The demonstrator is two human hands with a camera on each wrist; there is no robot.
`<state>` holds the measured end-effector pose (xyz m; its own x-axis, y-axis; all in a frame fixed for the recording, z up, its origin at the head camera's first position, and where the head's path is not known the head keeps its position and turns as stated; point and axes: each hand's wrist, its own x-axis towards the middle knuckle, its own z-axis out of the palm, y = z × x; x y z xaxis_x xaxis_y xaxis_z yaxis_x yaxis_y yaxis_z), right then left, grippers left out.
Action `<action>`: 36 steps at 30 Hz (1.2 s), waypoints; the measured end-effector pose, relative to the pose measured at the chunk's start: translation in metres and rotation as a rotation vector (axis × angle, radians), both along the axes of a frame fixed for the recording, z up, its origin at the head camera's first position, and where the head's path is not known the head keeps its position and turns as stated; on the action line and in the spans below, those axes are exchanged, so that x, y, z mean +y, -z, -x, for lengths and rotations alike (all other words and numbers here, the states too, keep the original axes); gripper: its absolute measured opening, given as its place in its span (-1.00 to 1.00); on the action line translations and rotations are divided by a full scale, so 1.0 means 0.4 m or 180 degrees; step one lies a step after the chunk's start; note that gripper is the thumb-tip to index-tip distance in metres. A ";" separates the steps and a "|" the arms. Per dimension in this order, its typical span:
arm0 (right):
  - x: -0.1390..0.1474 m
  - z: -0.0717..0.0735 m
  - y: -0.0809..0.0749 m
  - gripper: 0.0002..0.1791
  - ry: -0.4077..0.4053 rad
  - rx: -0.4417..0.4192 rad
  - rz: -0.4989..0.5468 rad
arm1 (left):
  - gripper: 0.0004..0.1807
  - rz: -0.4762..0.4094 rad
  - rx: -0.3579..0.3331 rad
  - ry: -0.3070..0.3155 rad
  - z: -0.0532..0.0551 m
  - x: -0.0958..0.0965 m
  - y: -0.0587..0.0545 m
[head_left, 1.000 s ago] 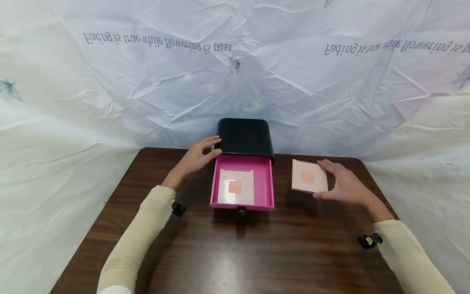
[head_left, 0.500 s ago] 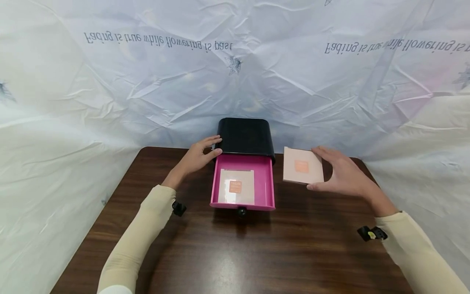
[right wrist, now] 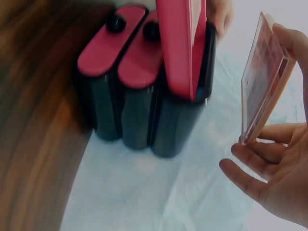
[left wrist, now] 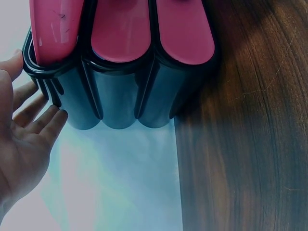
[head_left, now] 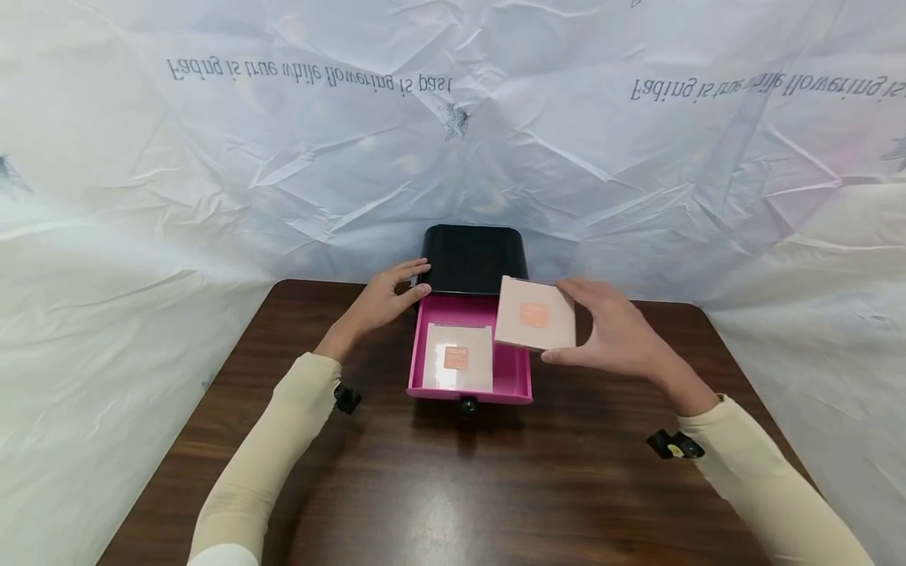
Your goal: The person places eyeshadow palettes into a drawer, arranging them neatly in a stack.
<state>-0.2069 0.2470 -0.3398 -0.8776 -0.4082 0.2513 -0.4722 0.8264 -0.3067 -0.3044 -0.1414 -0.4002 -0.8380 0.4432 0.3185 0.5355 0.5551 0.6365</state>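
Observation:
My right hand pinches a flat, square, pale pink makeup palette by its right side, thumb at the near edge and fingers at the far one. This palette hovers over the right part of the pulled-out pink drawer; its clear face shows in the right wrist view. A second matching palette lies flat inside the drawer, on its left. My left hand rests with loosely straight fingers against the left side of the black drawer cabinet, also seen in the left wrist view.
Below the top drawer, two pushed-in pink drawers with black knobs show in the right wrist view. The cabinet stands at the back of a brown wooden table. A whitish printed sheet hangs behind and on both sides.
My right hand has carried its palette leftward from beside the cabinet to above the drawer, slightly raised. The left hand, the cabinet and the palette in the drawer stay put.

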 end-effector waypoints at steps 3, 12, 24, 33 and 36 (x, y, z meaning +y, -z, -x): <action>-0.041 0.003 0.012 0.31 -0.0068 -0.0058 0.0033 | -0.33 -0.0044 0.0009 0.0014 0.004 -0.004 0.002; -0.131 0.002 0.041 0.34 -0.0180 -0.0192 0.0062 | -0.33 -0.0097 0.0061 0.0012 0.010 -0.007 0.007; -0.208 -0.005 0.053 0.31 -0.0405 -0.0185 -0.0139 | -0.36 -0.0091 0.0057 0.0011 0.010 -0.005 0.005; -0.232 -0.003 0.064 0.28 -0.0480 -0.0143 -0.0250 | -0.36 -0.0087 0.0062 0.0030 0.015 -0.002 0.004; -0.237 -0.001 0.068 0.27 -0.0516 -0.0107 -0.0249 | -0.36 -0.0086 0.0056 0.0027 0.015 -0.001 0.004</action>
<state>-0.2063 0.1523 -0.3668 -0.8061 -0.5622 0.1848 -0.5917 0.7623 -0.2622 -0.3106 -0.1418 -0.4018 -0.8284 0.4412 0.3450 0.5513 0.5334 0.6416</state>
